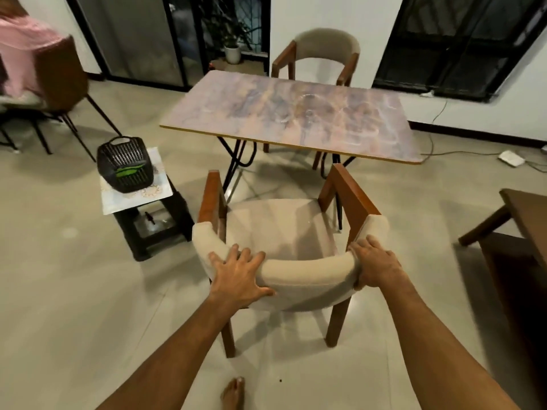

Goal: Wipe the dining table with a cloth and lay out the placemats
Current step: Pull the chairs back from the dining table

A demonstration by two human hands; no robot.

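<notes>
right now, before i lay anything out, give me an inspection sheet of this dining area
surface: dining table, marbled top with faint swirl streaks
job's things: black basket holding something green, on a patterned mat on a stool; cloth not identifiable
clutter: nothing seen on the table
hands: left hand and right hand both grip the backrest of the near chair
cables: white cable and adapter on the floor, right
surroundings: far chair, seated person left, potted plant

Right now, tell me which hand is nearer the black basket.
Left. The left hand grips the chair back at the end toward the black basket; the right hand grips the opposite end, farther from it.
</notes>
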